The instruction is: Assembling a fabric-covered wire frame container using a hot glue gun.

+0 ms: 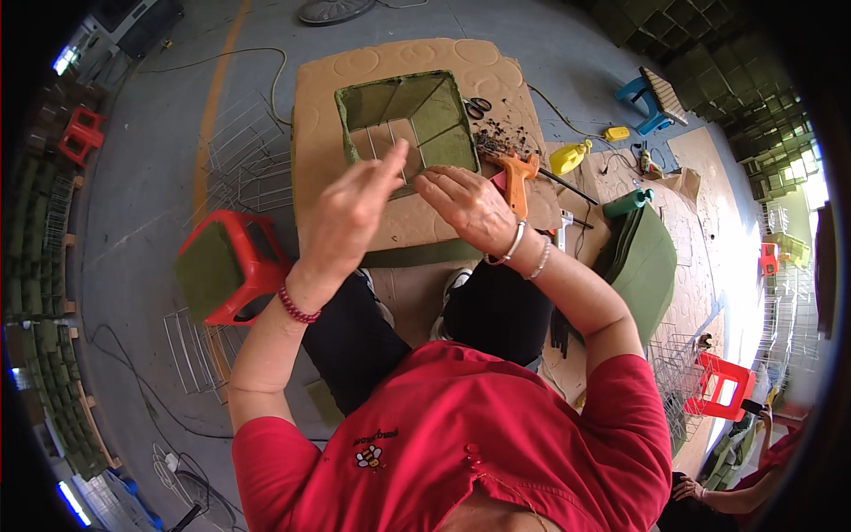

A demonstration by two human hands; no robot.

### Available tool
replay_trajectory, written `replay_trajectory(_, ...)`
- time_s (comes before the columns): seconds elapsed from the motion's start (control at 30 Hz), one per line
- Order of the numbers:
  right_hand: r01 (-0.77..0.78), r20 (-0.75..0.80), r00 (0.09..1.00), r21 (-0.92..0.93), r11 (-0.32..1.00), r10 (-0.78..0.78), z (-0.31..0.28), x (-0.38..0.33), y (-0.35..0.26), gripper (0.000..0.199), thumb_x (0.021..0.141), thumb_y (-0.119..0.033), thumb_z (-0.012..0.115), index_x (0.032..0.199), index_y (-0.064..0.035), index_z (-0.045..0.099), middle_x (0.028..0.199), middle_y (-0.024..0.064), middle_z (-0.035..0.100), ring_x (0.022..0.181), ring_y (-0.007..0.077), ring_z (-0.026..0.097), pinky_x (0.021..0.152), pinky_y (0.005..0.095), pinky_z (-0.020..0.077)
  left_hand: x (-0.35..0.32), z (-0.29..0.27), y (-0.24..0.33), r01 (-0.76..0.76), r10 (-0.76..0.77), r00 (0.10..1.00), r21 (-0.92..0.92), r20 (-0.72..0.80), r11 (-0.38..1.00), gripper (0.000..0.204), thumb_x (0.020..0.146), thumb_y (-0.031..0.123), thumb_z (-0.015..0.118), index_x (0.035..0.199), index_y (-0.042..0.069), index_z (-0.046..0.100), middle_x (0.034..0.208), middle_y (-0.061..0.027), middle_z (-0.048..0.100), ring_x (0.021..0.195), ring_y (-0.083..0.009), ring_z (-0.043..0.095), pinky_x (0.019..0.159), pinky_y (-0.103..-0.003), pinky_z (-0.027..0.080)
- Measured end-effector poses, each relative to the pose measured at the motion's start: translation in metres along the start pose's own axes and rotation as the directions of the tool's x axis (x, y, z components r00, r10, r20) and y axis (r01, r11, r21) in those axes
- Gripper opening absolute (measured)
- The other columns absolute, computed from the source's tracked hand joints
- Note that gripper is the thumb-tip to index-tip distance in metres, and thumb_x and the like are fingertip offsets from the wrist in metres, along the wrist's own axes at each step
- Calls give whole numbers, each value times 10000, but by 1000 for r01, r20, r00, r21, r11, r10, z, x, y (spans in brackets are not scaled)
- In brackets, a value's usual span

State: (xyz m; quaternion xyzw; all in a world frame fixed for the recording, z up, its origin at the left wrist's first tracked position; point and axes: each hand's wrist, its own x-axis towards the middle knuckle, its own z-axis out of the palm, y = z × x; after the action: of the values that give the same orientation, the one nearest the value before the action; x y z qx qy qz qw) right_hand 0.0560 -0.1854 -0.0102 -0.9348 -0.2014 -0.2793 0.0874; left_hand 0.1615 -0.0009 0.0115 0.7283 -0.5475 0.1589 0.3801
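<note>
we see our two hands raised over one square green felt-lined wire basket (403,120) on the cardboard sheet (328,97). the left hand (350,213) is flat, fingers together, holding nothing; the right hand (468,206) rests, loosely curled, on the basket's near rim. beyond lie one orange glue gun (517,176) and one pair of scissors (477,107).
</note>
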Motion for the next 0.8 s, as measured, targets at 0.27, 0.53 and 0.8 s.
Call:
replay_trajectory(0.27,177,141,974,8,984,-176,-27,18,50,291,783,-84,601,1065,-15,592,1002,107,642,908,258,650,801,339,550,-26,-13,-5,-340,339,940,89,20,936,444,797,-7,684,1236,15,624,1015,-67,695,946,-231,667,826,-353,571)
replay_trajectory(0.53,175,140,975,13,985,-175,-19,20,50,297,785,-89,601,1071,-11,598,978,105,651,937,253,647,782,332,560,-9,-9,-13,-333,303,935,163,183,929,553,765,-37,715,1298,-10,571,894,-106,637,871,-252,627,789,-383,532)
replay_trajectory(0.8,368,163,924,-144,919,-345,-38,43,86,276,772,-101,614,1028,0,623,981,99,658,926,235,649,782,316,560,27,11,1,-153,150,967,-3,206,988,721,766,-44,724,1431,53,464,819,-95,588,776,-264,597,730,-400,504)
